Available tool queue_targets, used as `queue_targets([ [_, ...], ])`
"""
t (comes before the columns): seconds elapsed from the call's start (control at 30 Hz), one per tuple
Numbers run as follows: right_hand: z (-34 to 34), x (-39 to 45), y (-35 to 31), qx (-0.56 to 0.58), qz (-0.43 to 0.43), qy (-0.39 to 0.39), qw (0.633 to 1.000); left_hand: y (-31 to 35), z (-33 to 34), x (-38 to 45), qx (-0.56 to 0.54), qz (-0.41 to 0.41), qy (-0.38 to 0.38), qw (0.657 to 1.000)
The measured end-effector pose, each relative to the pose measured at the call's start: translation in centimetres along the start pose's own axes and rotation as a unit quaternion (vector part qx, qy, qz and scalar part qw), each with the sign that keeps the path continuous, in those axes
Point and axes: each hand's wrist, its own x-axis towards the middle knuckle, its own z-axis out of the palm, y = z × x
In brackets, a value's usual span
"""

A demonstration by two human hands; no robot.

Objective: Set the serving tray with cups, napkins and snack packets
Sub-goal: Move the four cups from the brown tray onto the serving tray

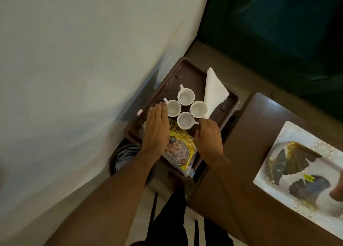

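Note:
A dark brown serving tray [187, 65] holds several white cups clustered together, the leftmost cup [174, 108] and the nearest cup [185, 120] among them. A folded white napkin [213, 91] lies along the tray's right side. A yellow snack packet [180, 151] lies at the near end. My left hand [156, 128] is flat with straight fingers, its edge against the leftmost cup. My right hand [209, 136] reaches the nearest cup's handle with bent fingers; whether it pinches the handle is hidden.
A white wall runs along the left. Under the tray's near left corner stands a dark round bin [126, 156] with bluish contents. A dark wooden table [241, 171] at right carries a white decorative plate [274, 199] with leaf ornaments. Someone's fingers [336, 192] show at the right edge.

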Motion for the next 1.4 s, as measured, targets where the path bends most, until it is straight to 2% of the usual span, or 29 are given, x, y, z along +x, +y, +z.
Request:
queue_targets([
  [0.17,1.6,0.8,0.8,0.028,0.007,0.030,0.999,-1.3,0.7,3.4,-0.042,0.039,-0.009,0.998],
  [0.27,2.0,1.1,1.0,0.038,0.006,0.058,0.998,-1.1,0.8,3.7,-0.055,0.034,-0.005,0.998],
  [0.6,3.2,0.6,1.2,0.106,0.009,0.110,0.988,-0.2,1.1,1.6,-0.110,-0.126,0.058,0.984],
  [0.83,4.8,-0.3,1.5,0.164,0.021,0.159,0.973,-0.1,1.8,0.3,-0.202,-0.129,0.061,0.969],
  [1.13,4.7,-2.1,2.0,0.237,0.013,0.209,0.949,2.2,1.9,-2.9,-0.309,-0.170,0.156,0.923],
  [1.4,2.1,-4.3,4.2,0.258,-0.023,0.285,0.923,6.7,0.9,-7.0,-0.313,-0.149,0.216,0.913],
])
